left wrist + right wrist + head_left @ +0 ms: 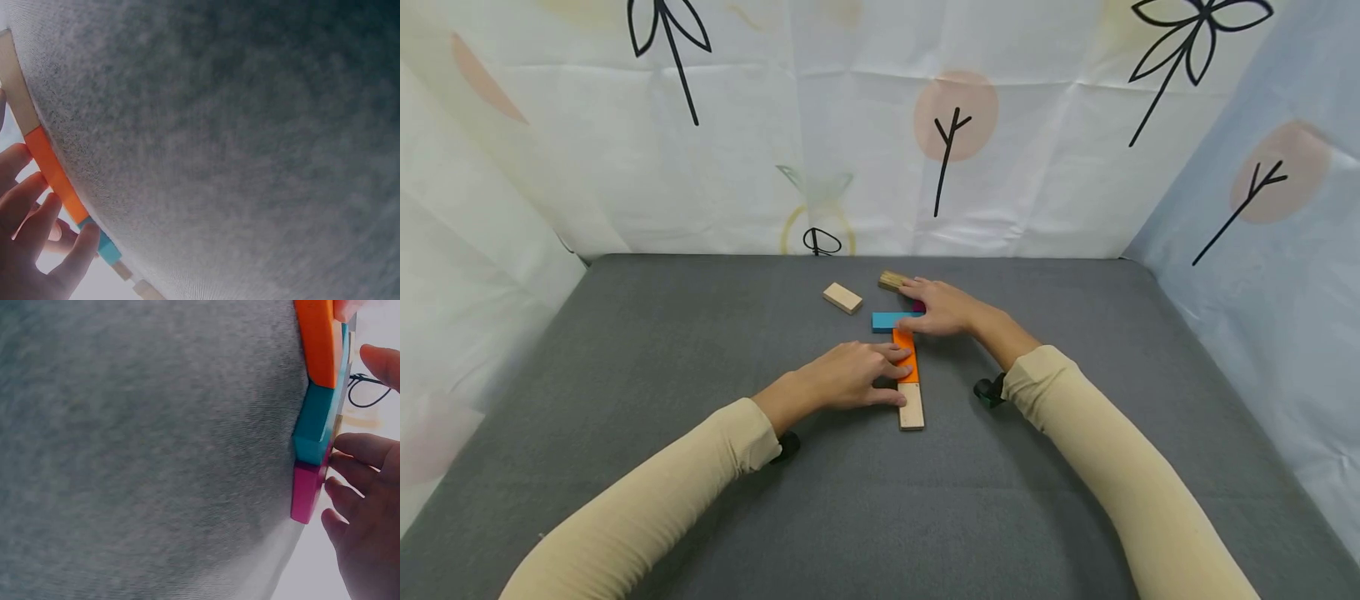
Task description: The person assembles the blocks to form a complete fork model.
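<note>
Grey cloth-covered table (700,333), blocks lying flat. An orange block (58,176) points away from the person, its near end touching a pale wooden block (912,410) laid end to end with it. A blue block (889,322) lies crosswise at the orange block's far end, sticking out to its left. A magenta block (305,490) sits at the far side of the blue one, mostly covered in the head view. Left hand (850,375): comes in from the left, fingers apart and extended, fingertips on the orange block, thumb at the pale wooden block. Right hand (951,310): fingers spread, reaching in from the right over the magenta block; thumb by the join of blue and orange, foremost fingertips at the right end of a brown wooden block (891,281). Whether those fingertips press on it: cannot tell. A second pale block (842,297) lies apart, far and to the left of the row. Tan sleeves (670,475) on both arms; white printed fabric (865,108) hangs behind the table.
</note>
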{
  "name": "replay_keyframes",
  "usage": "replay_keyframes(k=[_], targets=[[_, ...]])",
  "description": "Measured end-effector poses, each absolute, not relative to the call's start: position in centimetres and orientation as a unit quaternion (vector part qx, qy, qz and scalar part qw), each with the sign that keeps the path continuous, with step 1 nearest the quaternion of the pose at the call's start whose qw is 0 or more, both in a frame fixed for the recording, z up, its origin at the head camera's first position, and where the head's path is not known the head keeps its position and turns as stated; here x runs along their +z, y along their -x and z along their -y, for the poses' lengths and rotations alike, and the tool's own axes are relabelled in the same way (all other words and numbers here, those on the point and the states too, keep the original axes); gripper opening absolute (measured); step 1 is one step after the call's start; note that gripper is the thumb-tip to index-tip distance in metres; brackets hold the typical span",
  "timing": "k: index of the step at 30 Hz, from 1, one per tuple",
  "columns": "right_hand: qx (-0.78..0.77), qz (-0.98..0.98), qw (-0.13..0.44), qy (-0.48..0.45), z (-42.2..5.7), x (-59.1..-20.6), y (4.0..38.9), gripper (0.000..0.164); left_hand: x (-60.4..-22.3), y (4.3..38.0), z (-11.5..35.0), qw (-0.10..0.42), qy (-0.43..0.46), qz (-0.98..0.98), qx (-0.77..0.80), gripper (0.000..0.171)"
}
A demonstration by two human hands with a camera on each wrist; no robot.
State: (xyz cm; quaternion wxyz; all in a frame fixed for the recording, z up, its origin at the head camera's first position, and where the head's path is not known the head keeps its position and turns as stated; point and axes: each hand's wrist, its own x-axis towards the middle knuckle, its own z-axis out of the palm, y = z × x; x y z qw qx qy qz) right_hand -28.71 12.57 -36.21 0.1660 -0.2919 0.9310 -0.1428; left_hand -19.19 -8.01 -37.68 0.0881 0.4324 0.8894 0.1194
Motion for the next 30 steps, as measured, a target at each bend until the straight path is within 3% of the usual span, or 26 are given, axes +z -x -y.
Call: replay_keyframes(k=[30], targets=[[-0.191,-0.924,0.154,0.293,-12.15,-35.29,29.23,0.071,-37.82,19.28,8.09,0.095,-0.428,-0.891,0.118,0.055]])
